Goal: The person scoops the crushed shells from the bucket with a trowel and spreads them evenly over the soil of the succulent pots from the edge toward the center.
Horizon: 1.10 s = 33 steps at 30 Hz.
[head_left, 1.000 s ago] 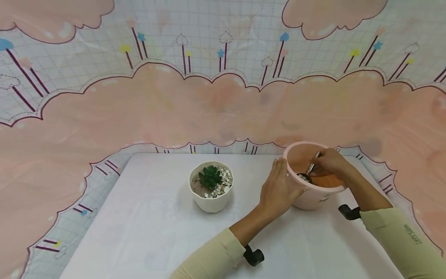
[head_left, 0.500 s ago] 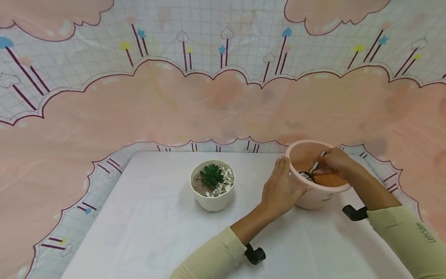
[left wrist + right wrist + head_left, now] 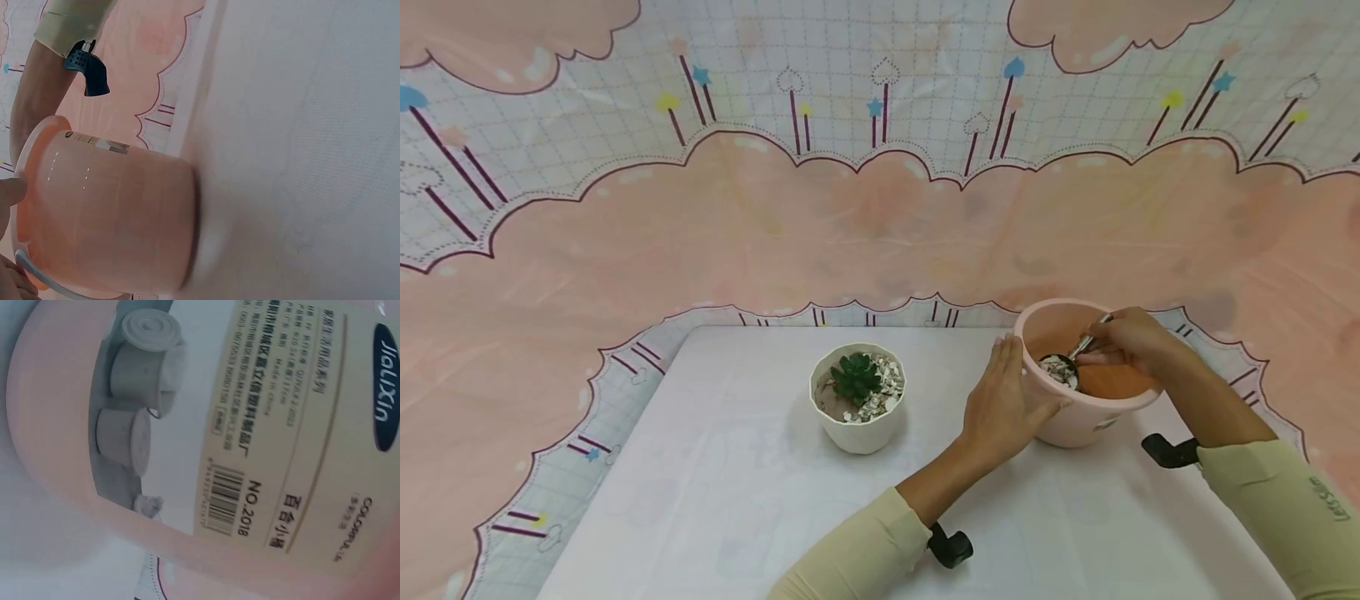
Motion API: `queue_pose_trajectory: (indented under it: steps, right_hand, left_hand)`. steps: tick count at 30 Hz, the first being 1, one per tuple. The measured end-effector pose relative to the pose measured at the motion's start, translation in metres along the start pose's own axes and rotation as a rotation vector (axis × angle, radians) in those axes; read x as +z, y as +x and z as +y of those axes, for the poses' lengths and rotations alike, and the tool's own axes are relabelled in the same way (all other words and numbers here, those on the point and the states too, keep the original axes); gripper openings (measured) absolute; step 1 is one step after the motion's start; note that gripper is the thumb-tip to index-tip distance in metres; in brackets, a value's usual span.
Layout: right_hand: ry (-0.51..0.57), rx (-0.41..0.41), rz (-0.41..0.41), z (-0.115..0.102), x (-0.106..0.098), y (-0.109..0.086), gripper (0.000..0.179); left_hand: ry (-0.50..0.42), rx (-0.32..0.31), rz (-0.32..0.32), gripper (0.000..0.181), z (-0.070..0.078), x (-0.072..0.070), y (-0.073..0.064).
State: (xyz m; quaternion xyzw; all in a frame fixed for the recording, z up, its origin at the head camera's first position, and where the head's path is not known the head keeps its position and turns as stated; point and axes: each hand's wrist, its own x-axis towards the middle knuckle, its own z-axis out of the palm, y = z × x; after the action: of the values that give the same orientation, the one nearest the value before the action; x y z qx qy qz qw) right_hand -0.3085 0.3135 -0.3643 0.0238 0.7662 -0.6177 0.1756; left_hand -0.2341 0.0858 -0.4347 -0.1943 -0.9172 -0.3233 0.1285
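Observation:
In the head view a pink bucket point(image 3: 1078, 421) stands on the white table at the right. My left hand point(image 3: 996, 408) steadies its left side, fingers straight along the wall and thumb spread across the front. Inside the bucket, my right hand point(image 3: 1131, 340) pinches the metal handle of a round, dark-rimmed scoop point(image 3: 1060, 369). Pale stone chips fill the scoop's bowl. The left wrist view has the bucket point(image 3: 119, 212) side-on, with a grey bail handle point(image 3: 53, 281) hanging by the left fingers. Only the bucket's printed label point(image 3: 275, 425) and wall fill the right wrist view.
A white pot point(image 3: 859, 433) holding a green succulent point(image 3: 853, 379) and white chips over half its surface stands left of the bucket. A patterned cloth backdrop point(image 3: 850, 233) hangs behind the table point(image 3: 715, 483).
My right hand has raised and levelled the scoop inside the bucket, so its bowl now shows pale chips. The left hand has stayed on the bucket, and the view has shifted slightly.

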Motion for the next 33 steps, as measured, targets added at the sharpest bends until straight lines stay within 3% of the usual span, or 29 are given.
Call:
queue_pose_trajectory:
  steps: [14, 33]
  right_hand:
    - [0.100, 0.017, 0.031, -0.006, -0.006, -0.008, 0.028]
    - [0.322, 0.075, 0.051, -0.011, -0.021, -0.014, 0.041]
  left_hand:
    - [-0.033, -0.014, -0.011, 0.104, 0.000, 0.000, -0.002]
    - [-0.010, 0.004, -0.007, 0.104, 0.000, -0.002, -0.003]
